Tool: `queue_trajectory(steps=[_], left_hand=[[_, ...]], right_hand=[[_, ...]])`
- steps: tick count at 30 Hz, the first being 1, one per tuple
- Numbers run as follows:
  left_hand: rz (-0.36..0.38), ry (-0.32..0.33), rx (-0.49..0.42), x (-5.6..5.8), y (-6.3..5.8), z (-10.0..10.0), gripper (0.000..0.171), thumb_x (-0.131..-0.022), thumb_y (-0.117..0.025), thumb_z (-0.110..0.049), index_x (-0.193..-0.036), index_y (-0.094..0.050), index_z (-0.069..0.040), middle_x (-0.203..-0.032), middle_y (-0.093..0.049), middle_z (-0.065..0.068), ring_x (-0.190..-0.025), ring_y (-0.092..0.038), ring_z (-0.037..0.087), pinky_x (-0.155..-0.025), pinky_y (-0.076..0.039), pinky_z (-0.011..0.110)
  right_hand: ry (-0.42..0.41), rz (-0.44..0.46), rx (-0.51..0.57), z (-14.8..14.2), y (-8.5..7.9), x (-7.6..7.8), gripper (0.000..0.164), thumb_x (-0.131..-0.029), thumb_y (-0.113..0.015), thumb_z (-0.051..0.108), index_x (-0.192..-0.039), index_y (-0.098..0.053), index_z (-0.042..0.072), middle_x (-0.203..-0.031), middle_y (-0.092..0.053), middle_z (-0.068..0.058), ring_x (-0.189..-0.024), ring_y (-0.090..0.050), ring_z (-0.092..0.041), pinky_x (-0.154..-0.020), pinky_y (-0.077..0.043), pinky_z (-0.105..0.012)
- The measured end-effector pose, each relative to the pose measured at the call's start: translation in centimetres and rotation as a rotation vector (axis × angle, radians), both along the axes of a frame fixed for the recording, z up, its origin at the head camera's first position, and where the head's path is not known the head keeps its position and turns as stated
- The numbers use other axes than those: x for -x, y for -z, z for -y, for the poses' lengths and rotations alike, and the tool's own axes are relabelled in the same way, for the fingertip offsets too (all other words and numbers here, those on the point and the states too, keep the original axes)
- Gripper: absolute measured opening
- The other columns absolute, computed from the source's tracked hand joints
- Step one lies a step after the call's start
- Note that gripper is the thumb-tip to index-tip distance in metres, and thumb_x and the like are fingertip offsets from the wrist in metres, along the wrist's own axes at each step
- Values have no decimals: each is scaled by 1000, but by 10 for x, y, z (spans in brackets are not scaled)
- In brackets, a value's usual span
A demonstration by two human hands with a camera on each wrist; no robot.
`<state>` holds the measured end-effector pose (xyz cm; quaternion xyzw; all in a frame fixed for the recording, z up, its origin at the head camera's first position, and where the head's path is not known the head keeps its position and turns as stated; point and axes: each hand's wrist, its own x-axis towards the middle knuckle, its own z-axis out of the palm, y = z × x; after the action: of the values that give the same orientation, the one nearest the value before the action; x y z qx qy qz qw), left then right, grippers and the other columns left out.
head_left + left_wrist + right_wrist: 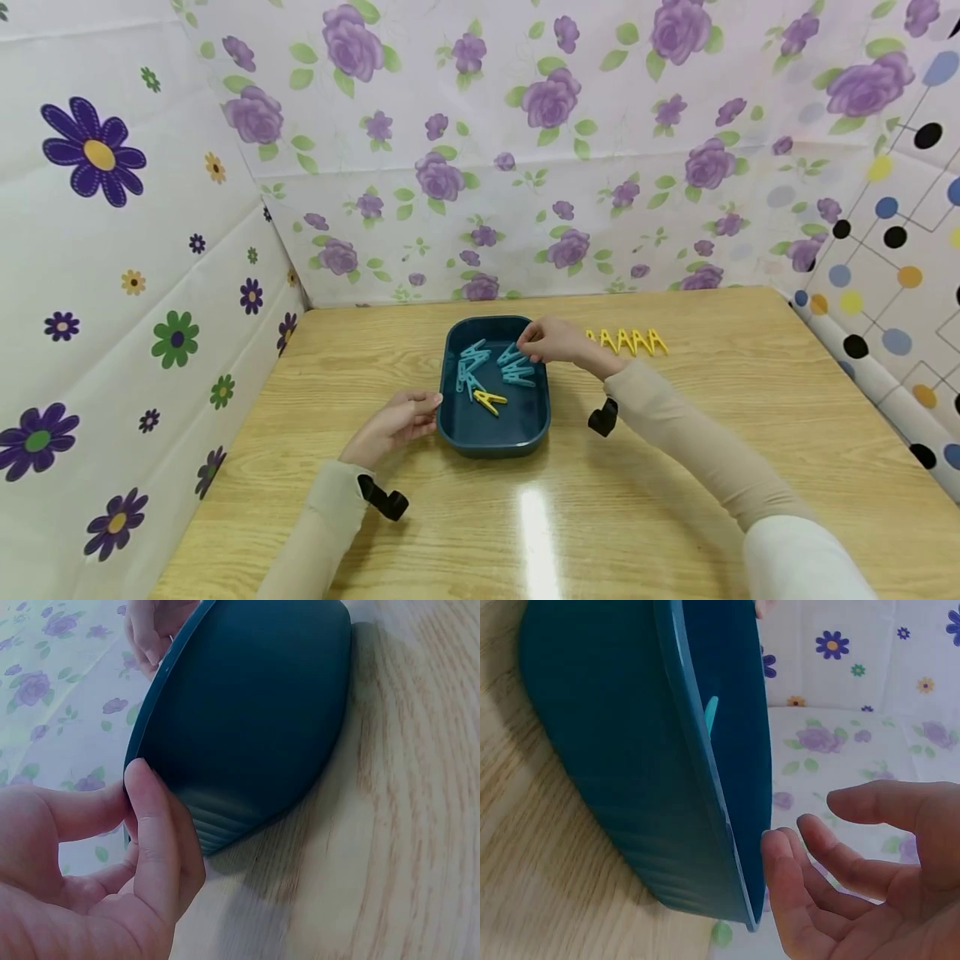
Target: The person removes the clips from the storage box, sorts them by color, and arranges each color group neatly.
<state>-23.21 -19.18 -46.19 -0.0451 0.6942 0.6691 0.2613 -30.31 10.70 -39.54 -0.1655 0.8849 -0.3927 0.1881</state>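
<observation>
Clothespins in blue (517, 368) lie in two groups inside a dark teal bin (493, 450) on a wooden tabletop (615, 517), three at the right side and about four or five at the left, where they overlap too much for a firm count. One yellow clothespin (490, 399) rests near them, toward the bin's near end. Five more yellow clothespins (622, 334) stand in a row on the tabletop to the right of the bin, the leftmost partly hidden behind the right arm.

A person's left hand (393, 425) pinches the bin's left rim between thumb and fingers. The right hand (555, 342) reaches over the far right corner, beside the blue clothespins; the right wrist view shows its fingers loosely bent and apart, with nothing between them.

High bin walls hide most of the contents from both wrist views: the left shows no clothespins, the right only a sliver of one blue piece above the rim. The other hand is cut off at the top of each. Two black devices (382, 497) sit at the wrists, and both sleeves (690, 433) run out of frame. Flowered cloth (442, 179) hangs behind.
</observation>
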Motion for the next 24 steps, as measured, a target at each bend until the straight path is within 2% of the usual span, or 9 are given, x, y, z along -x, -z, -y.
queue_trajectory(steps=[7, 13, 17, 22, 24], left_hand=[[-11, -5, -15, 0, 1, 0, 44, -101, -52, -17, -132, -44, 13, -82, -61, 0, -67, -59, 4, -66, -52, 18], [-16, -15, -6, 1, 5, -1, 43, -101, -51, -16, -133, -45, 12, -81, -61, -1, -66, -59, 4, -66, -52, 18], [-8, -19, -15, 2, 4, -1, 42, -101, -51, -16, -132, -46, 12, -80, -60, -1, -66, -58, 5, -66, -52, 18], [-11, -7, -21, -1, 1, 1, 43, -102, -50, -18, -134, -44, 10, -79, -55, -2, -67, -56, 6, -68, -52, 19], [-15, -7, -20, -2, 1, 1, 43, -102, -50, -18, -134, -44, 9, -79, -54, -2, -68, -55, 7, -69, -52, 19]], right_hand=[[-60, -5, -12, 12, 3, -4, 24, -94, -60, 15, -112, -66, 1, -107, -68, -19, -98, -64, -38, -78, -56, -34], [-119, 54, -56, 23, 5, -4, 24, -93, -62, 14, -112, -65, -1, -105, -68, -12, -94, -64, -30, -84, -55, -36], [-178, 54, -156, 30, 2, -6, 25, -93, -63, 17, -112, -67, 1, -101, -68, -10, -90, -65, -24, -85, -55, -37], [-252, 9, -288, 43, -1, -6, 17, -90, -67, 19, -101, -71, 6, -87, -69, -7, -74, -63, -14, -70, -55, -27], [-267, 7, -321, 49, -2, -5, 13, -90, -67, 18, -96, -71, 8, -86, -69, -9, -71, -61, -13, -68, -54, -27]])
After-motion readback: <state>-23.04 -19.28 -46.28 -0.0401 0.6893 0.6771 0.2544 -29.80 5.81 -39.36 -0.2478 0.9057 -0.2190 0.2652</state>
